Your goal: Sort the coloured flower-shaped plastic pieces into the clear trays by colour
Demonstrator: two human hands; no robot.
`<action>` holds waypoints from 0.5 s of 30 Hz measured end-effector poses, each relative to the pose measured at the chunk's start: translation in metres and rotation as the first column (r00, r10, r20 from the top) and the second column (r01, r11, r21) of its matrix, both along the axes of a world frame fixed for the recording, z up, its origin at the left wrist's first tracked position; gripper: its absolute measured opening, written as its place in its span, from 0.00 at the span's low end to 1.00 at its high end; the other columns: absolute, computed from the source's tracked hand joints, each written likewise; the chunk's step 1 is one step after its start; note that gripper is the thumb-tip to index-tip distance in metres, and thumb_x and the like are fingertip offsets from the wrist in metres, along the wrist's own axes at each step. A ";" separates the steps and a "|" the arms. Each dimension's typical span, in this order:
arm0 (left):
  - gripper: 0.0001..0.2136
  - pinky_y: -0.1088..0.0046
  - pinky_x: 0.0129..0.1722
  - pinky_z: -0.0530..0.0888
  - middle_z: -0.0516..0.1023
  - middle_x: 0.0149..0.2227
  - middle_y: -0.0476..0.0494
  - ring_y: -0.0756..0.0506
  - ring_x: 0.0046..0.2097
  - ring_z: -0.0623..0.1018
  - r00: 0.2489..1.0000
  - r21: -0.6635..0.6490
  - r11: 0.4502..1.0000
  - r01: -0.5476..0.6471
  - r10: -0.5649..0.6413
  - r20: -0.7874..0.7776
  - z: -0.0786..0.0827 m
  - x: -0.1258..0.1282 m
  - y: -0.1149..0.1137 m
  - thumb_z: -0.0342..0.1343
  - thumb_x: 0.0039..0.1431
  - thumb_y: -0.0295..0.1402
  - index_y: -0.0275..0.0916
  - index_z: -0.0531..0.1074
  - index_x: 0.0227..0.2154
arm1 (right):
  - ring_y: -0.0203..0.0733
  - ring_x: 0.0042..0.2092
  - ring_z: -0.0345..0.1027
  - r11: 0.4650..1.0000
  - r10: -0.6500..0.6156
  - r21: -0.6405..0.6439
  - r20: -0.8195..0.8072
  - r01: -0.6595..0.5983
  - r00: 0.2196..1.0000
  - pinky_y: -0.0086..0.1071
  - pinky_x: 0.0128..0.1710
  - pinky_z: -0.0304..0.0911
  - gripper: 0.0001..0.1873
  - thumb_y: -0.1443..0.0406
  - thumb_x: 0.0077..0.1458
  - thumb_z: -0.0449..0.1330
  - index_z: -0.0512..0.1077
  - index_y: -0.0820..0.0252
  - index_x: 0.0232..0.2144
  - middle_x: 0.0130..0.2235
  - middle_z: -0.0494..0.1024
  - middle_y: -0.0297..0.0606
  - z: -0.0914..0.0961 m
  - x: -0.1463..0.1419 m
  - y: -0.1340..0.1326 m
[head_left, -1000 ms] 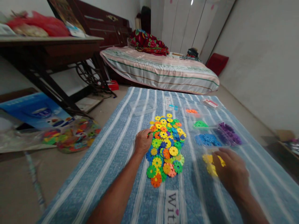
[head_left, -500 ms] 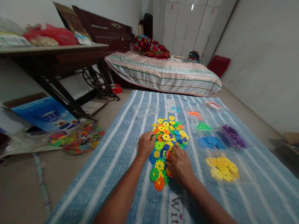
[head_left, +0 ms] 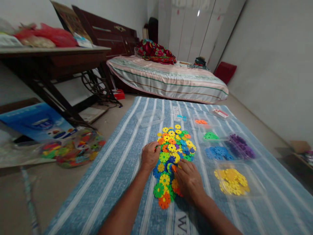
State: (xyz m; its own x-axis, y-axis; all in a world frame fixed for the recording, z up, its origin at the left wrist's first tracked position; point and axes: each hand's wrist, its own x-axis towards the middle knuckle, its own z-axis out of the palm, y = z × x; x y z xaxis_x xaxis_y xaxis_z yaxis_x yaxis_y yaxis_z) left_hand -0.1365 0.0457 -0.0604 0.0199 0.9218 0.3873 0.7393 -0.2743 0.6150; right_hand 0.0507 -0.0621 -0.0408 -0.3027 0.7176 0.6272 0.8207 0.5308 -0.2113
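A pile of flat, notched plastic flower discs (head_left: 171,148) in yellow, green, orange and blue lies on the striped cloth. At its left edge is my left hand (head_left: 150,156), fingers curled in; a small coloured bit shows at the fingertips, too hidden to name. My right hand (head_left: 190,179) reaches over the lower right of the pile. Its thumb and fingers close on an orange flower disc (head_left: 174,168), beside a few blue and yellow ones. A green disc (head_left: 158,190) and an orange one mark the near end of the pile.
To the right, clear boxes hold yellow discs (head_left: 231,181), blue discs (head_left: 219,152), purple discs (head_left: 241,146), green discs (head_left: 210,135) and orange discs (head_left: 201,122). A clear box (head_left: 149,118) stands at the back left, and a bed (head_left: 168,78) lies beyond the table.
The view has shifted slightly, so the scene sits a little lower and further left. Both hands stay at the pile; an orange disc shows more plainly at my right fingertips.
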 end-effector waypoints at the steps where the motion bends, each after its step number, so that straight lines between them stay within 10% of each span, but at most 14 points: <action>1: 0.08 0.65 0.49 0.72 0.81 0.40 0.45 0.44 0.44 0.78 1.000 0.007 1.000 -0.003 0.003 0.002 0.000 0.000 0.000 0.50 0.56 0.30 0.43 0.76 0.32 | 0.45 0.48 0.68 1.000 0.010 0.007 -0.011 -0.010 1.000 0.39 0.48 0.64 0.10 0.71 0.62 0.53 0.74 0.58 0.34 0.39 0.77 0.40 0.003 0.002 0.001; 8: 0.09 0.63 0.50 0.72 0.82 0.41 0.44 0.43 0.45 0.79 1.000 0.020 1.000 0.002 -0.002 0.009 -0.003 -0.004 0.002 0.50 0.56 0.31 0.42 0.75 0.33 | 0.40 0.40 0.69 0.997 0.044 -0.060 0.034 -0.042 0.998 0.35 0.42 0.65 0.14 0.66 0.65 0.51 0.73 0.57 0.29 0.36 0.77 0.38 0.031 0.033 0.035; 15: 0.08 0.63 0.50 0.73 0.82 0.41 0.45 0.43 0.45 0.79 1.000 0.051 0.999 -0.013 0.012 0.019 -0.007 -0.006 0.003 0.51 0.56 0.31 0.43 0.76 0.33 | 0.42 0.35 0.67 0.971 -0.239 0.041 0.231 0.236 0.943 0.36 0.41 0.60 0.20 0.65 0.65 0.48 0.74 0.61 0.25 0.30 0.75 0.42 0.089 0.102 0.137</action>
